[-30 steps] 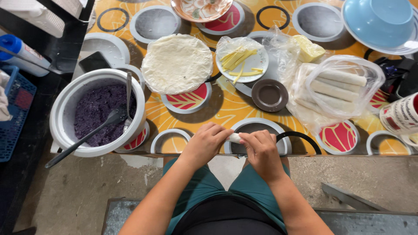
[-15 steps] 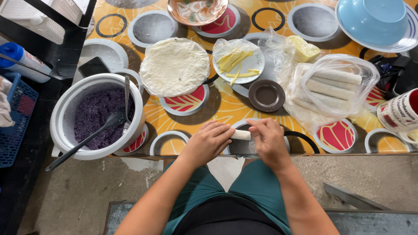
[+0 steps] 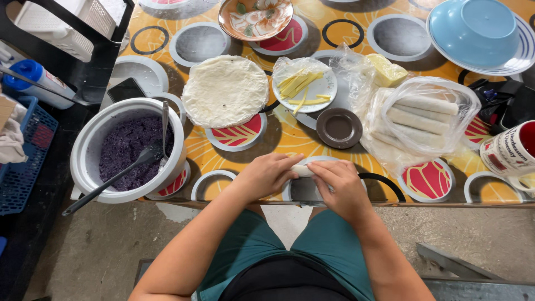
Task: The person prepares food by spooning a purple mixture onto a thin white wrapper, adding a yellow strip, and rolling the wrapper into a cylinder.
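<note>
My left hand (image 3: pixel 266 175) and my right hand (image 3: pixel 337 186) meet at the table's near edge, both closed around a small white rolled wrapper (image 3: pixel 301 170). Only a short piece of the roll shows between my fingers. Behind my hands lies a stack of round white wrappers (image 3: pixel 224 90) on a plate. A small plate of yellow cheese strips (image 3: pixel 305 87) sits to its right. Finished white rolls (image 3: pixel 422 115) lie in a clear plastic bag on the right.
A white pot of purple filling (image 3: pixel 129 149) with a black spoon stands at the left. A small brown saucer (image 3: pixel 339 127), a blue bowl (image 3: pixel 475 30), a patterned dish (image 3: pixel 254 17) and a mug (image 3: pixel 512 150) crowd the yellow patterned table (image 3: pixel 290 139). A blue basket (image 3: pixel 22 161) sits far left.
My hands have stayed at the table edge, with the fingers shifting along the roll as it turns. Nothing else on the table has moved.
</note>
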